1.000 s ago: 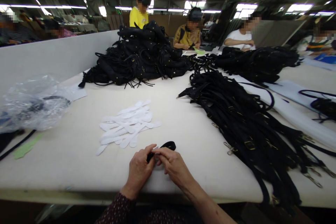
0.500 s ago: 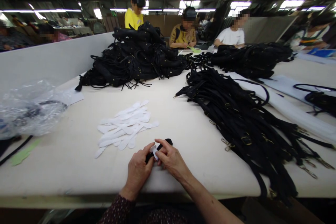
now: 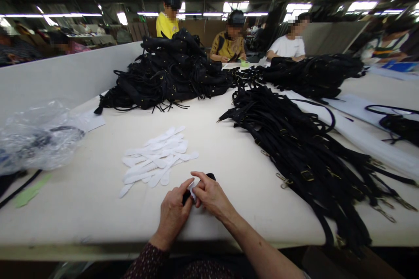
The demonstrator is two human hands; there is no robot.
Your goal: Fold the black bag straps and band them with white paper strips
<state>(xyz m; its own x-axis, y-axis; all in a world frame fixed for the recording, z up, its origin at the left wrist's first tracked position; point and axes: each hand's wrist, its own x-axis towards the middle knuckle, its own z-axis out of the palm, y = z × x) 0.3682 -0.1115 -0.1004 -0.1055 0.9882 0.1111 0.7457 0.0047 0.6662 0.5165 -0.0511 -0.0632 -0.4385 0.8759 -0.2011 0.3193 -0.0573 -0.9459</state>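
Note:
Near the front of the table, my left hand is closed round a folded black strap. Close against it, my right hand pinches a small white strip that lies over the strap. Both index fingers reach toward each other above the strip. Most of the strap is hidden by my fingers. Just beyond my hands lies a loose pile of white strips with rounded ends, some with scalloped edges.
Black straps with metal clips are heaped on the right. A pile of black bags stands at the back left, beside a grey partition. Clear plastic wrap lies at left. Several people sit or stand across the table.
My right fingers have shifted slightly over the white strip, covering more of it and of the black strap. Across the table, a person's hands have moved apart round a dark piece.

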